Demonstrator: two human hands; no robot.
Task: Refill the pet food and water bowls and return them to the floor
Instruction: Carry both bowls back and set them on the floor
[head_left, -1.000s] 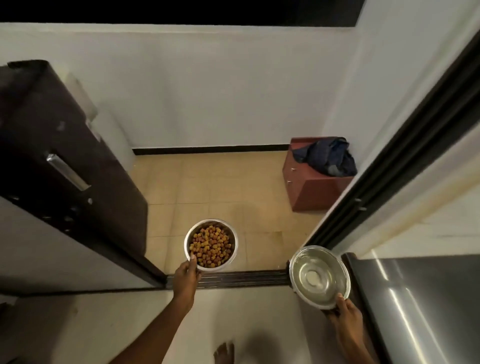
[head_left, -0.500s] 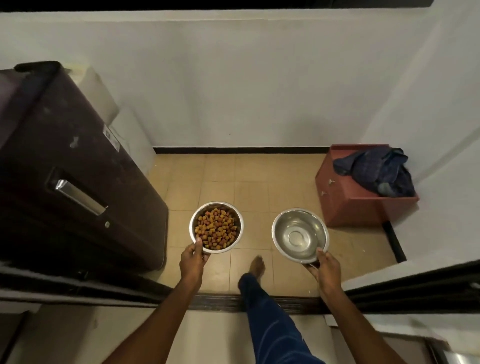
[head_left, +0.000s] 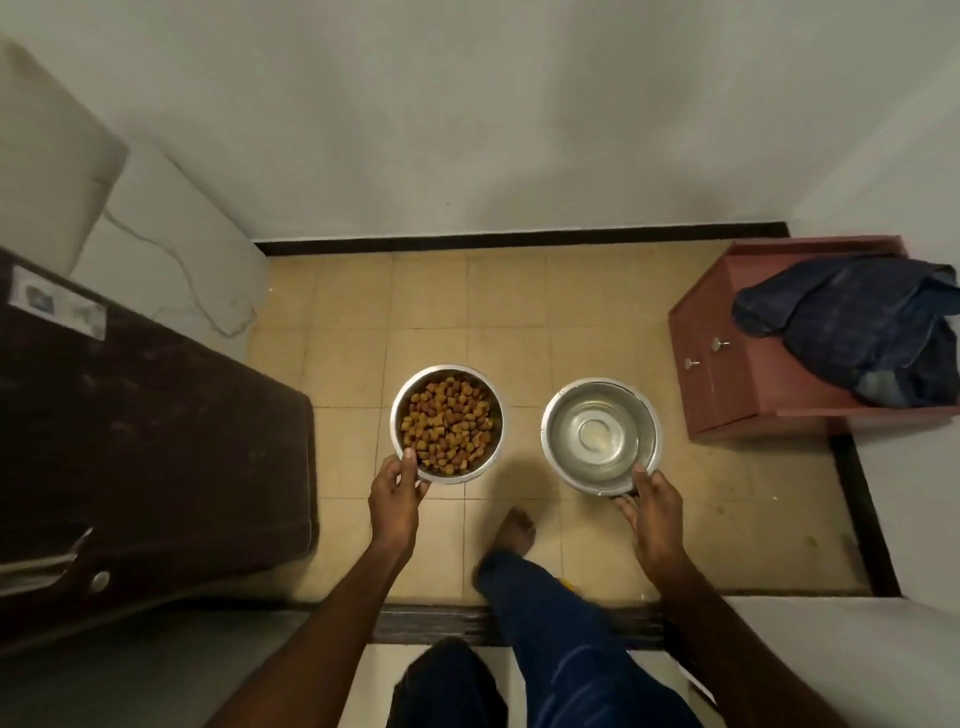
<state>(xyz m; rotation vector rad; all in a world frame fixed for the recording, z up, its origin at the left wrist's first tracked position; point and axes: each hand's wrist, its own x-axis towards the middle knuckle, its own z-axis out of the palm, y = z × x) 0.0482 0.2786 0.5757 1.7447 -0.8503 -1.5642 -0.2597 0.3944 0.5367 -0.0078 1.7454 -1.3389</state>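
Observation:
A steel food bowl (head_left: 447, 423) full of brown kibble hangs above the tan tiled floor (head_left: 431, 306). My left hand (head_left: 395, 493) grips its near rim, thumb on top. To its right a steel water bowl (head_left: 600, 434) with clear water is held at the near rim by my right hand (head_left: 652, 501). Both bowls sit level, side by side, apart from each other. I cannot tell how high they are above the tiles.
A dark brown door (head_left: 150, 441) stands open at the left. A small red cabinet (head_left: 727, 374) with a blue cloth (head_left: 857, 322) on top is at the right. My bare foot (head_left: 514, 530) is on the tiles past the dark threshold (head_left: 431, 623). White wall ahead.
I have stepped through the doorway onto the tiled floor. Both bowls have come forward and closer together, and the view has tilted further down.

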